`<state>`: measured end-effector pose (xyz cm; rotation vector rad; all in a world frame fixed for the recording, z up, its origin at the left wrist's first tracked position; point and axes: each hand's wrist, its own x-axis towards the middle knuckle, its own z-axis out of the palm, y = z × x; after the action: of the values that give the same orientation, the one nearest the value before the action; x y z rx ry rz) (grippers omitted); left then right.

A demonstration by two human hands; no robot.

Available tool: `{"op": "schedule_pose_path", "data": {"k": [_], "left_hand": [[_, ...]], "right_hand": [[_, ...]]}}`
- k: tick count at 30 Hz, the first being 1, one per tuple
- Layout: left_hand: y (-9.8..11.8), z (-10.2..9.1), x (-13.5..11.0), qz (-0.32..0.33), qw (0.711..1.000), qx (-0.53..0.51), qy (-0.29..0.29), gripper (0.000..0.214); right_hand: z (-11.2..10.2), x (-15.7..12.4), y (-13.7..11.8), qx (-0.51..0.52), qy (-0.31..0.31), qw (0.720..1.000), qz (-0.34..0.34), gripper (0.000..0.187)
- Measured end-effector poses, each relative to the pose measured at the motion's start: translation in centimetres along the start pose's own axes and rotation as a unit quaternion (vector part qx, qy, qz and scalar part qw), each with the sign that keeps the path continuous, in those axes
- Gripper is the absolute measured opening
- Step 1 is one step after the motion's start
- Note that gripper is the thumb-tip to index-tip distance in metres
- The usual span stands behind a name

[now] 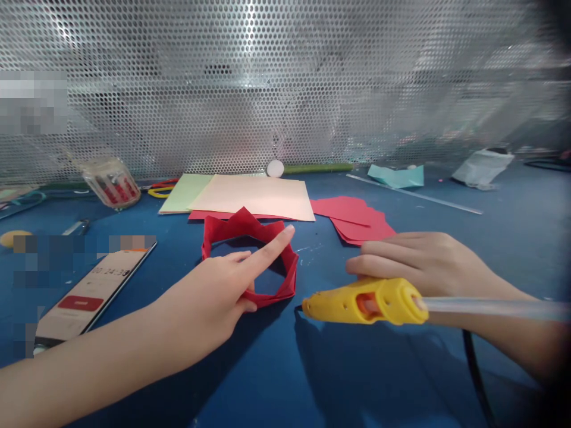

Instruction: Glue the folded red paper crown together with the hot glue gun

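Note:
My left hand (pixel 209 291) reaches over a red folded-paper crown (pixel 244 224), a ring with pointed edges standing on the blue table. Its index finger stretches across the opening, while the thumb and other fingers pinch the near wall. A yellow glue gun (pixel 343 302) is gripped by my right hand (pixel 414 258), lying sideways, its dark nozzle pointing left, just short of the crown's right side. From its back end runs a clear glue stick (pixel 482 308). The gun's handle and trigger are hidden from view.
Behind the crown lie cream paper sheets (pixel 259 193), with red paper pieces (pixel 357 217) to their right. A phone (pixel 93 291) lies at left, near a tilted jar (pixel 111 181) and scissors (pixel 163 189). The gun's black cord (pixel 477 374) trails toward the front edge.

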<state>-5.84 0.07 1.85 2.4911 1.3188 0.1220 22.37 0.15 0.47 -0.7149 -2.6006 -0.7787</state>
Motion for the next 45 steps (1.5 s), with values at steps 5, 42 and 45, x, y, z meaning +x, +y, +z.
{"op": "schedule_pose_path", "data": {"k": [5,42,45], "left_hand": [[0.8,-1.0,-0.8,-0.024,0.998,0.041,-0.036,0.101],[1.0,1.3,1.1,-0.031,0.986,-0.163,0.015,0.068],[1.2,1.0,1.1,-0.040,0.988,-0.147,0.001,0.066]], "right_hand": [[0.7,-0.6,-0.4,0.037,0.041,0.995,0.082,0.025],[2.3,0.1,-0.7,0.201,-0.004,0.962,0.185,0.016],[2.2,-0.1,-0.5,0.204,-0.013,0.963,0.176,0.019]]}}
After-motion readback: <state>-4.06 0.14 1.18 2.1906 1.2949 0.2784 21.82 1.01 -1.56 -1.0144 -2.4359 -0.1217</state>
